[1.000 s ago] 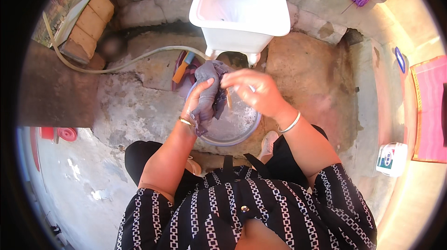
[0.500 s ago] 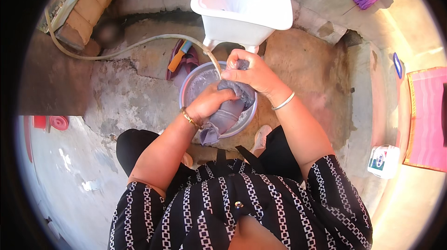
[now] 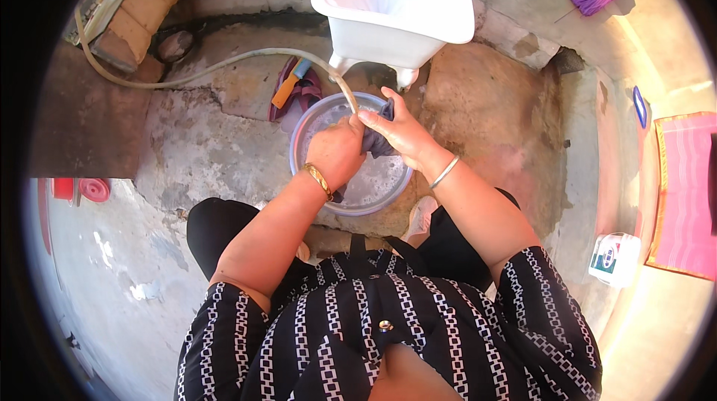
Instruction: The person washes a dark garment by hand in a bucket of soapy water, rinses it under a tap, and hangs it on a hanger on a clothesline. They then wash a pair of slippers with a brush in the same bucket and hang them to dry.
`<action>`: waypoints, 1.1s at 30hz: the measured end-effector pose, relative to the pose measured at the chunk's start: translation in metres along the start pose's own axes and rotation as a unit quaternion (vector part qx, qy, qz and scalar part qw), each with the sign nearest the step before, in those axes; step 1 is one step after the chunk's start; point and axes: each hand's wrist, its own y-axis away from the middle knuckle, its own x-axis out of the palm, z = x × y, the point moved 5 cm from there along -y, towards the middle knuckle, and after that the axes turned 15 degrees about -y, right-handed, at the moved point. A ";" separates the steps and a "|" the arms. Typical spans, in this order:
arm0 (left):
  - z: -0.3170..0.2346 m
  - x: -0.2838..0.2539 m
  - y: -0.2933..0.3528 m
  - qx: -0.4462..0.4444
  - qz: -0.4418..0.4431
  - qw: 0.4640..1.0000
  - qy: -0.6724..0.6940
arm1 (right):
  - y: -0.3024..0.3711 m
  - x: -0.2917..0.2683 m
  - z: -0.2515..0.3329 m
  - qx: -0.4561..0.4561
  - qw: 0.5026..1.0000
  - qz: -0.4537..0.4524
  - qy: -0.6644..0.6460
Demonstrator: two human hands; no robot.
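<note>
The dark cloth [image 3: 377, 143] is squeezed between both hands, over the round bowl [image 3: 317, 121]. The left hand [image 3: 337, 151] is closed tight on it, and the right hand [image 3: 396, 128] pinches its top. The bowl holds soapy water. A hose [image 3: 224, 65] ends at its rim. A white tub [image 3: 396, 5] stands just behind the bowl.

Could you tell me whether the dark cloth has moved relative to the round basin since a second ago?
Yes. The dark cloth, bunched between both hands, has come down from above the round basin's far rim into the basin.
</note>
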 end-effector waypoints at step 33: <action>0.027 -0.032 -0.045 -0.143 -0.165 0.583 0.783 | -0.008 0.019 0.028 -0.181 0.900 -0.045 -0.395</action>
